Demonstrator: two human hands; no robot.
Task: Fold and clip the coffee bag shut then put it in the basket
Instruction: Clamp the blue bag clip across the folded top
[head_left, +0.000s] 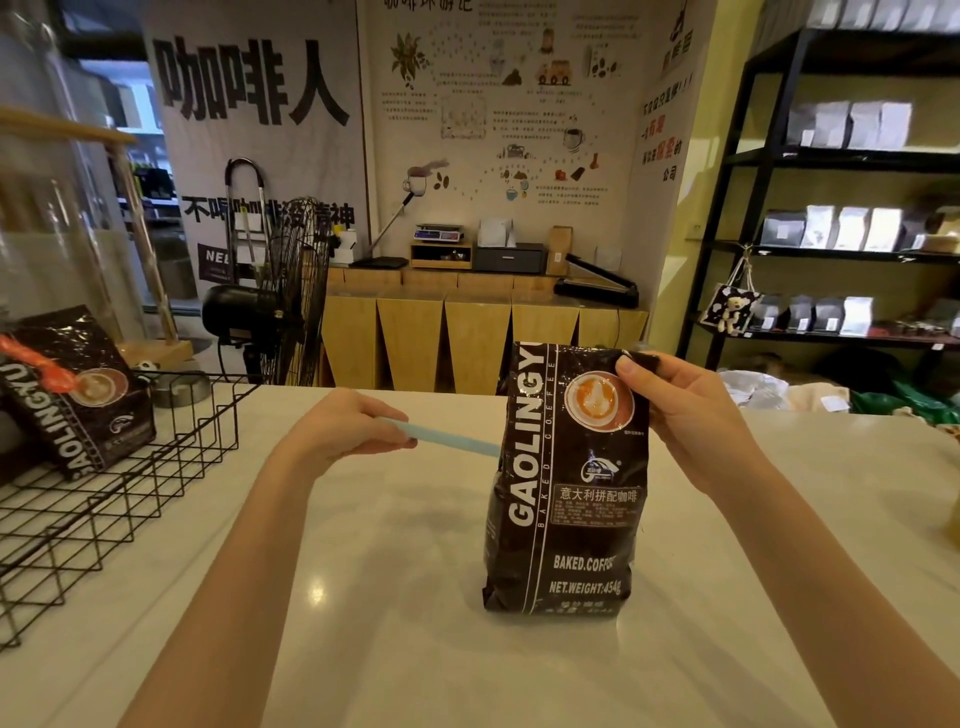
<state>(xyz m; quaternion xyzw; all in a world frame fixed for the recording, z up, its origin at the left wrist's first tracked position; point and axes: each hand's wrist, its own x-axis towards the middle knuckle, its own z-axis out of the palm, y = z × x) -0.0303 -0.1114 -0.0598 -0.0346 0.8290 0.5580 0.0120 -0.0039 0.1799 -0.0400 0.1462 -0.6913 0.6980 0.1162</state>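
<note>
**Head view: bag upright, clip in your left hand**

Head camera showed one dark coffee bag (563, 483) standing upright on the pale counter (363, 597). Its print read "GAOLINGYU", "BAKED COFFEE" and "NET.WEIGHT:454g". Your right hand (685, 410) was closed on the bag's top right corner. Your left hand (348, 426) was pinched around one light blue clip (452, 441), whose far end reached the bag's left edge. Well apart to the left sat one black wire basket (119, 467), already holding a second bag (78, 389) of the same brand with an orange clip (47, 369) across its top. Behind the basket stood one black fan (280, 306). Nothing lay on the counter between bag and basket.
</note>
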